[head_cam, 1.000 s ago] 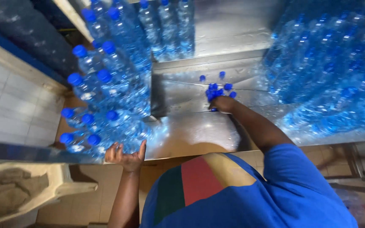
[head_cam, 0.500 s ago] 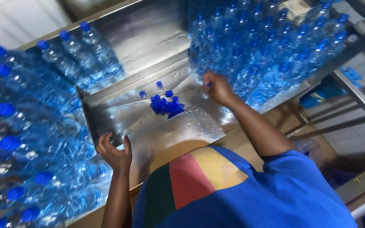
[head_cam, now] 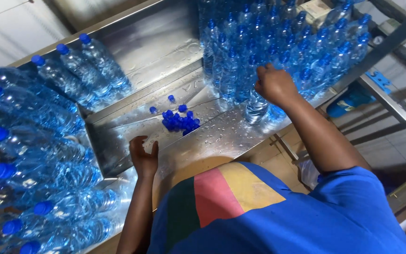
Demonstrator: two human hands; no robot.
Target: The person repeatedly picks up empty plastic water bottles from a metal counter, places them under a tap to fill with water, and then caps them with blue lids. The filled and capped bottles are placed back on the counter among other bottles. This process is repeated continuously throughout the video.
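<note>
Since half a second ago, the right hand (head_cam: 276, 84) has been reaching further into the cluster of bottles (head_cam: 278, 51) at the upper right of the frame, and the left hand (head_cam: 144, 155) is staying low near the lower centre. The right hand's fingers are curling down over the top of one bottle (head_cam: 255, 109) at the near edge of that cluster; whether they are actually clamping its neck cannot be told, since the back of the hand is covering it. That bottle is standing upright on the wet steel table (head_cam: 212, 136), just right of centre. The left hand is hanging half open with fingers loosely bent, holding nothing, its fingertips resting on or just above the table near its front edge. Between the two hands, a small heap of loose blue caps (head_cam: 179, 121) is lying on the steel at centre frame, with a few strays just above it. Further out, capped bottles (head_cam: 34, 141) are lying stacked on their sides along the left of the frame, blue caps pointing left. A blue shirt with a red and yellow panel (head_cam: 240, 202) is filling the bottom of the frame.
</note>
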